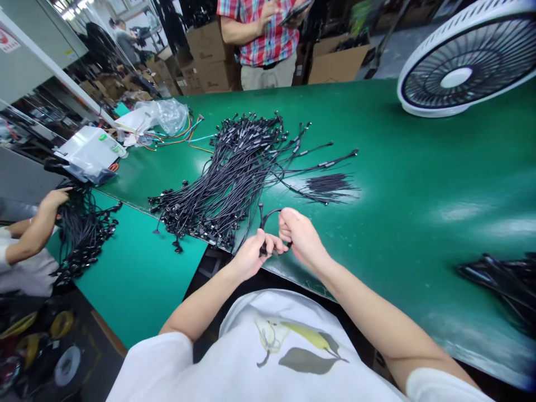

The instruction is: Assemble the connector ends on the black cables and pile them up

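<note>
Near the table's front edge, my left hand (256, 252) is closed around a black cable (272, 213) that bends up in a small loop. My right hand (302, 237) pinches the same cable on the other side, close to the left fingertips. One cable end sticks up above my left hand; the rest is hidden in my fingers. Just beyond my hands lies a large heap of black cables (234, 167) with connectors at both ends. A small stack of thin black ties (329, 184) rests to the right of the heap.
A white fan (456, 78) stands at the back right of the green table (402, 184). Black bagged items (498, 279) lie at the right edge. Clear plastic bags (167, 114) and coloured wires sit back left. At left, a co-worker's hand (54, 201) touches more cables. Another person (268, 39) stands opposite.
</note>
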Action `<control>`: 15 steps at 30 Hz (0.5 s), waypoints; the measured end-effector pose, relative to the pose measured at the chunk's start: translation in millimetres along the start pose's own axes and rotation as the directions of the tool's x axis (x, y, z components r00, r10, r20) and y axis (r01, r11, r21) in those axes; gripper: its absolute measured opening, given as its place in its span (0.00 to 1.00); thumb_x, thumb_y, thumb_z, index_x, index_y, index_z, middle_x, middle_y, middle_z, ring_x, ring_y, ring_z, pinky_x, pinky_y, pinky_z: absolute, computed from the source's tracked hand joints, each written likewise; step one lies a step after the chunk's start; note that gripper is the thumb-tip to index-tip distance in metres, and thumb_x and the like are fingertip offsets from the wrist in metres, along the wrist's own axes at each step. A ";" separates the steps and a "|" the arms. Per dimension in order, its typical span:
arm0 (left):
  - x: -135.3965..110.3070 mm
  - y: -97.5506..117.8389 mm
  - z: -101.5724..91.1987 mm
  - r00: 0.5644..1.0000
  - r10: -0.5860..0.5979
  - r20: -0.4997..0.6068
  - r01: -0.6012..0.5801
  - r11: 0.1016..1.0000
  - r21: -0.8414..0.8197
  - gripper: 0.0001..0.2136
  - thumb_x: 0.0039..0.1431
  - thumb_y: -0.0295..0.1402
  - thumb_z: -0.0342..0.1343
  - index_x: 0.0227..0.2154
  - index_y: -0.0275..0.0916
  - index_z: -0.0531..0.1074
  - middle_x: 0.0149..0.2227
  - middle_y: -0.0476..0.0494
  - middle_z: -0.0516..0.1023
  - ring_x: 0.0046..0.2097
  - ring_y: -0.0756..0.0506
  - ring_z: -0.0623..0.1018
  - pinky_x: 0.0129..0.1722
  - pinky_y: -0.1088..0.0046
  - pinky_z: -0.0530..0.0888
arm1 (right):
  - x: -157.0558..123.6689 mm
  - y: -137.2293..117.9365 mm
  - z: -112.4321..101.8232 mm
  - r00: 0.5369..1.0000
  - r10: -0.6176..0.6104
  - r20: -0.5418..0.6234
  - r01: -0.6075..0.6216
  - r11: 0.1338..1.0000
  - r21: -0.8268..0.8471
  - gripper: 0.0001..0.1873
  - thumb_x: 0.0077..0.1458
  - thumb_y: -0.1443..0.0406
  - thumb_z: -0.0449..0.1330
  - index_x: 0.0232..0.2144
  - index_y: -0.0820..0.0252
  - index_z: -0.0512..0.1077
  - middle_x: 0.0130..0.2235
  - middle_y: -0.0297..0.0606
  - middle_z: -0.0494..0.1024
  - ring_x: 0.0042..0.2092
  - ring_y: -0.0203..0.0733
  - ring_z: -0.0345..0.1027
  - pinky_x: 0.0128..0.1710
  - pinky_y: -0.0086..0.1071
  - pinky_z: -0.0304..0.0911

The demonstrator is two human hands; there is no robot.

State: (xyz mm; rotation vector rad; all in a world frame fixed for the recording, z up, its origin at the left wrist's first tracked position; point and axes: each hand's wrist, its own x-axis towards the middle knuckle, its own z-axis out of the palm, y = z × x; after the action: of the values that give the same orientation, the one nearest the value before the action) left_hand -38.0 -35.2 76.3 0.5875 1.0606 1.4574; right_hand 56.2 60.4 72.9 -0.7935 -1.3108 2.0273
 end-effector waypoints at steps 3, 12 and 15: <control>-1.6 -15.9 6.4 1.000 -0.005 -0.012 0.005 1.000 -0.023 0.28 0.54 0.59 0.49 0.15 0.38 0.58 0.24 0.48 0.65 0.34 0.48 0.71 0.41 0.69 0.68 | -5.4 0.4 5.3 0.997 -0.046 -0.064 0.052 0.993 0.103 0.23 0.53 0.47 0.60 0.23 0.58 0.60 0.23 0.28 0.58 0.24 0.29 0.54 0.21 0.23 0.56; -4.8 -27.8 1.5 0.961 -0.261 -0.088 0.256 0.965 -0.061 0.29 0.43 0.61 0.57 0.18 0.39 0.55 0.22 0.53 0.61 0.28 0.51 0.67 0.31 0.72 0.69 | -27.0 5.2 15.8 0.998 -0.032 0.060 0.026 0.995 0.096 0.21 0.58 0.44 0.53 0.35 0.54 0.61 0.38 0.35 0.73 0.35 0.34 0.68 0.27 0.25 0.63; -6.6 -29.2 1.0 0.954 -0.297 -0.039 0.297 0.955 -0.009 0.28 0.42 0.60 0.60 0.20 0.38 0.57 0.20 0.54 0.62 0.25 0.52 0.67 0.27 0.74 0.67 | -28.3 7.1 17.8 0.996 -0.090 0.006 0.089 0.995 0.037 0.19 0.59 0.46 0.52 0.36 0.53 0.59 0.32 0.30 0.70 0.29 0.32 0.63 0.22 0.23 0.58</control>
State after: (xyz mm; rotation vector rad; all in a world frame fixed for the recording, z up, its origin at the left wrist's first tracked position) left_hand -21.3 -44.0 53.1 0.3778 1.1257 1.2099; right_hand 60.1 26.7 76.9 -0.6986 -1.2865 1.9799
